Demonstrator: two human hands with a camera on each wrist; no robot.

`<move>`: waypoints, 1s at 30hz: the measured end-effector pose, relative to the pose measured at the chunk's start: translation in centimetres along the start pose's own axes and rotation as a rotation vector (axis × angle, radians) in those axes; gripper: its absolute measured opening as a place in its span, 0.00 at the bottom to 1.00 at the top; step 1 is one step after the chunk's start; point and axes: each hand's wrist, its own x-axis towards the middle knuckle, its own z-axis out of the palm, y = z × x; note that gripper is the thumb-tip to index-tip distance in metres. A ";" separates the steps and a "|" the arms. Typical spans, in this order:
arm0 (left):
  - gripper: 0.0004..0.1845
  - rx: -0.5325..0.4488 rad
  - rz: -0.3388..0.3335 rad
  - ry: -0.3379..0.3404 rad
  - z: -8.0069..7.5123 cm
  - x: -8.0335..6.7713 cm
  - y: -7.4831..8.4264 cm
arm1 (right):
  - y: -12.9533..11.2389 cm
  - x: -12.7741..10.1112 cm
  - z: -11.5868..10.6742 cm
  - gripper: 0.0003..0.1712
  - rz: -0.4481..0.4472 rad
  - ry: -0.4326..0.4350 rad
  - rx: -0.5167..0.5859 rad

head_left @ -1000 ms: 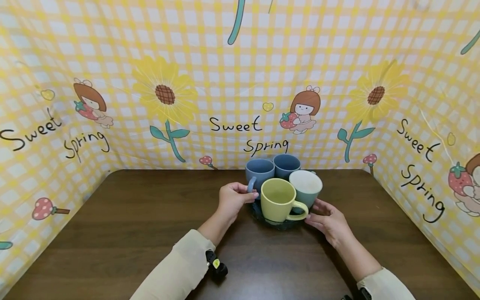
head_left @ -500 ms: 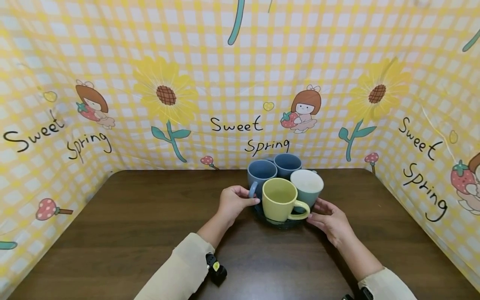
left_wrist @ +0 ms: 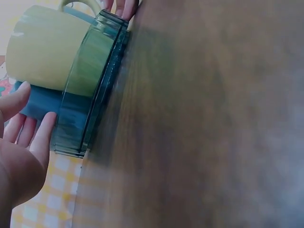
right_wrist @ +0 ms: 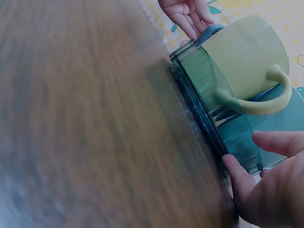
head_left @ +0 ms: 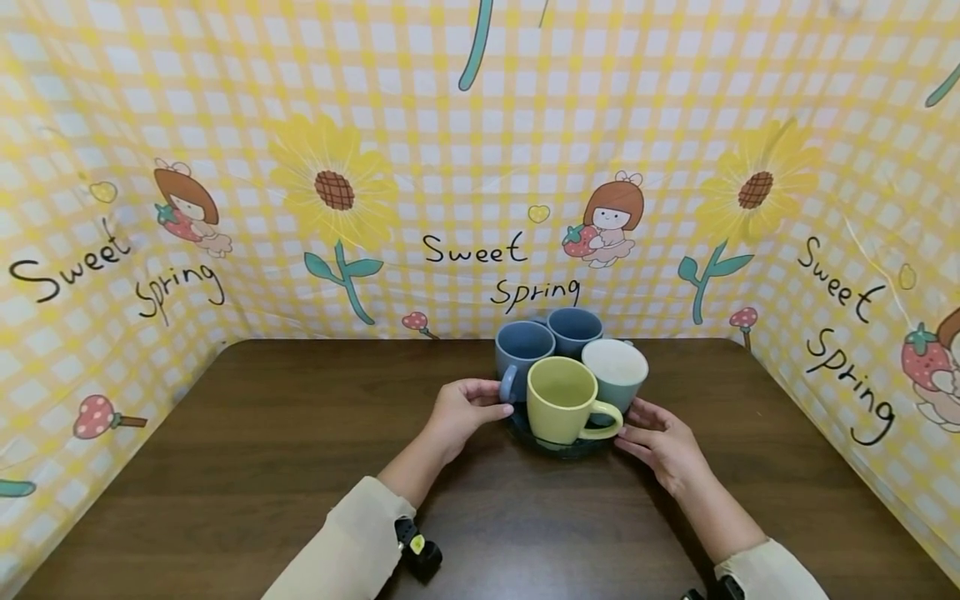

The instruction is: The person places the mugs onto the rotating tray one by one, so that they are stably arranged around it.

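A transparent teal glass tray (head_left: 566, 450) stands on the table with several mugs in it. In front is a yellow mug (head_left: 561, 408), its handle toward the right. A blue mug (head_left: 524, 342) stands behind it to the left, a second blue mug (head_left: 574, 327) at the back. At the right is a green mug (head_left: 617, 375) with a white inside. My left hand (head_left: 465, 410) lies by the tray's left side and the blue mug's handle, fingers spread and loose. My right hand (head_left: 663, 446) holds the tray's right side, thumb and fingers at its wall (right_wrist: 235, 137).
The brown wooden table (head_left: 315, 450) extends to both sides and in front. A yellow checked cloth (head_left: 450, 167) hangs at the back and sides, close behind the mugs. Each wrist carries a small black camera (head_left: 420, 550).
My left hand has drawn slightly back to the left and down, its fingers loosening by the blue mug's handle. My right hand, the tray and mugs stay nearly where they were.
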 end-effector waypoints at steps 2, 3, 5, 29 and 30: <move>0.18 -0.025 0.007 -0.008 -0.2 -0.3 0.0 | -0.1 -0.1 -0.2 0.42 0.005 -0.011 -0.005; 0.19 -0.037 0.006 -0.010 -0.3 -0.4 0.0 | -0.1 -0.1 -0.3 0.43 0.010 -0.017 -0.010; 0.20 -0.062 0.004 -0.017 -0.7 -0.8 0.1 | -0.3 -0.2 -0.4 0.43 0.019 -0.033 -0.021; 0.23 -0.117 0.053 -0.011 -6.5 -4.6 2.3 | -1.3 -1.6 -1.8 0.36 -0.126 -0.050 -0.073; 0.24 -0.113 0.059 -0.014 -6.8 -4.8 2.4 | -1.4 -1.7 -1.9 0.34 -0.138 -0.050 -0.079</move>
